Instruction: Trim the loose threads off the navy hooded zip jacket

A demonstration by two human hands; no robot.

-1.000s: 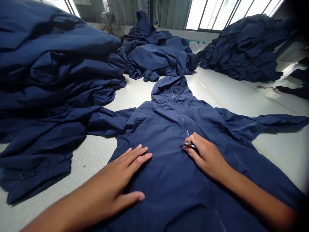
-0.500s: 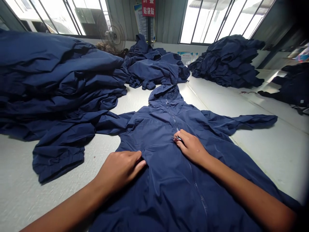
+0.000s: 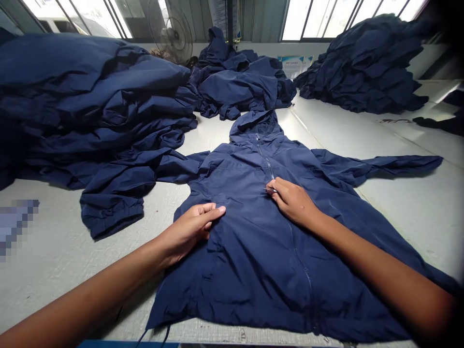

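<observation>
Pinching thread snips (image 3: 270, 190), mostly hidden by the fingers, in the right hand (image 3: 294, 202) beside the zipper (image 3: 267, 165) of a navy hooded jacket (image 3: 250, 275) lying spread on a white worktable (image 3: 61, 285); resting the left hand (image 3: 192, 227) open on the jacket; piled jackets (image 3: 90, 106) and an electric fan (image 3: 170, 34) showing behind.

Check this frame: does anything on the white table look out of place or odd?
Yes: a pixelated, blocky patch at the far left of the view, on the white work table, hides whatever lies there; it looks like an editing mask. The navy hooded zip jacket under the left hand and right hand holding snips shows only wrinkles.
</observation>
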